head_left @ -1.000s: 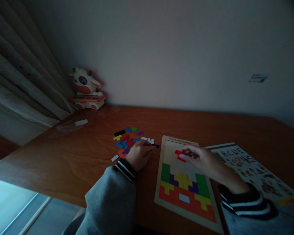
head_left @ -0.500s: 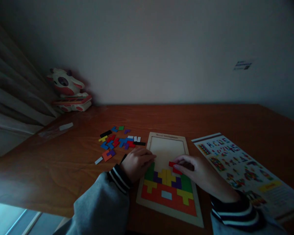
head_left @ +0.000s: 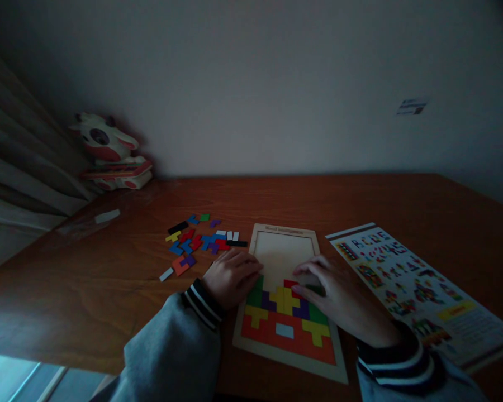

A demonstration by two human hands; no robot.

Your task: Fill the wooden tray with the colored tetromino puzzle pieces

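Note:
A wooden puzzle board (head_left: 287, 358) lies in front of me, its near half filled with coloured pieces and its far half bare. My right hand (head_left: 324, 285) is over the board's right side, thumb and index finger apart. The thumb tip touches a red puzzle piece (head_left: 289, 284), which lies against the yellow pieces (head_left: 285, 300); part of it is hidden by the hand. My left hand (head_left: 233, 277) rests flat across the board's left edge, fingers stretched towards the green piece (head_left: 255, 293), and holds nothing I can see.
Several loose puzzle pieces (head_left: 196, 242) are scattered left of the board on the wooden table (head_left: 109, 290). A printed pattern sheet (head_left: 419, 285) lies to the right. A cow-shaped toy (head_left: 113, 153) stands at the back left beside a curtain (head_left: 20, 151).
The red piece has gone from between my right thumb and finger down onto the board, next to the yellow pieces. My right fingers have spread. The left hand has hardly moved.

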